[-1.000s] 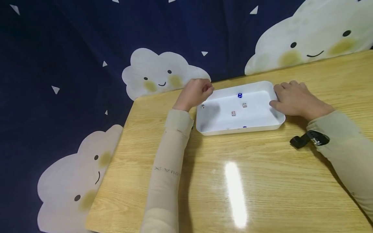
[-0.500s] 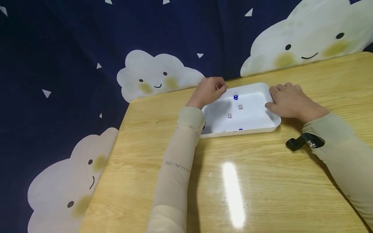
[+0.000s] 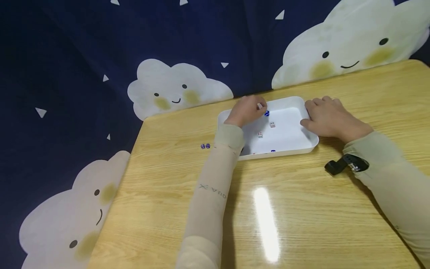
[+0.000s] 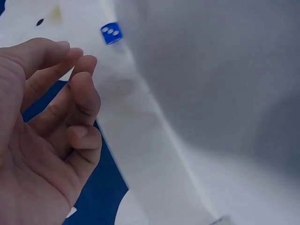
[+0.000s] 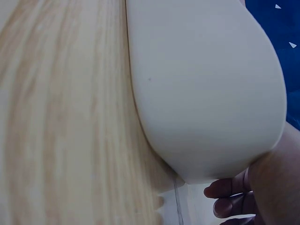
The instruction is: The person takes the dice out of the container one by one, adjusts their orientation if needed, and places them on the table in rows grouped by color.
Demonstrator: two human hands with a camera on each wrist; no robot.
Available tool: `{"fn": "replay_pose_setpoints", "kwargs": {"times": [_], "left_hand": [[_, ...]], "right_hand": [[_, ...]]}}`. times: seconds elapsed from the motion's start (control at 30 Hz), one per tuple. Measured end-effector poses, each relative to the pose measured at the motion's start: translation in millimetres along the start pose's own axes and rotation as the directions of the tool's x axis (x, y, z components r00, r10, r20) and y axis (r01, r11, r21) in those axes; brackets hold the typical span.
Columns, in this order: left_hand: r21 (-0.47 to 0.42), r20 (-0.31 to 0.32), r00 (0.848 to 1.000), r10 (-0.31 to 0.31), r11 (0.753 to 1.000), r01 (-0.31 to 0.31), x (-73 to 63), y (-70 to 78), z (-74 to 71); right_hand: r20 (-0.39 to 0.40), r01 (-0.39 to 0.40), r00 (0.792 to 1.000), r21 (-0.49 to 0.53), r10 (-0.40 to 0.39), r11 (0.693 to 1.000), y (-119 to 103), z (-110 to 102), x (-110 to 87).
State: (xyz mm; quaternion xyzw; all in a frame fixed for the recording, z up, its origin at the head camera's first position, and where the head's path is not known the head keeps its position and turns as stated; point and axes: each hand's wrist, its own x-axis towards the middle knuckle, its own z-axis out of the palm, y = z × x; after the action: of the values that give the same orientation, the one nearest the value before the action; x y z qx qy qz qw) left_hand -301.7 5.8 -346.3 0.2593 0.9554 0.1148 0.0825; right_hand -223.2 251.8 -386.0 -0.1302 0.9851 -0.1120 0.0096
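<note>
A white tray lies on the wooden table. My left hand hovers over its left part, palm hidden from the head camera. Just beyond the fingertips is a blue die by the far wall. In the left wrist view, the loosely bent fingers of that hand hold nothing and stay apart from the blue die. Two white dice sit mid-tray. My right hand grips the tray's right end, thumb over the rim; the right wrist view shows the tray's outer wall.
Left of the tray, two blue dice rest side by side on the table. Bits of colour, one a blue spot, show at the tray's front wall, too small to identify. A dark curtain with clouds borders the table's back.
My left hand has moved right from the tray's left end towards the blue die. The two blue dice on the table have come out from behind the left arm. The right hand keeps its grip.
</note>
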Motion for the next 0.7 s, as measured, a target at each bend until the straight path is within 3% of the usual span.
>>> {"fn": "replay_pose_setpoints", "kwargs": {"times": [0.23,0.7], "left_hand": [[0.028,0.025,1.0,0.013,1.0,-0.014,4.9,-0.5,11.7],[0.025,0.062,0.998,0.031,0.999,-0.033,1.7,1.0,11.6]], "right_hand": [[-0.004,0.003,1.0,0.008,-0.003,1.0,-1.4,-1.8,-1.2],[0.021,-0.012,1.0,0.004,0.012,1.0,-2.5,-2.2,-1.6]]}}
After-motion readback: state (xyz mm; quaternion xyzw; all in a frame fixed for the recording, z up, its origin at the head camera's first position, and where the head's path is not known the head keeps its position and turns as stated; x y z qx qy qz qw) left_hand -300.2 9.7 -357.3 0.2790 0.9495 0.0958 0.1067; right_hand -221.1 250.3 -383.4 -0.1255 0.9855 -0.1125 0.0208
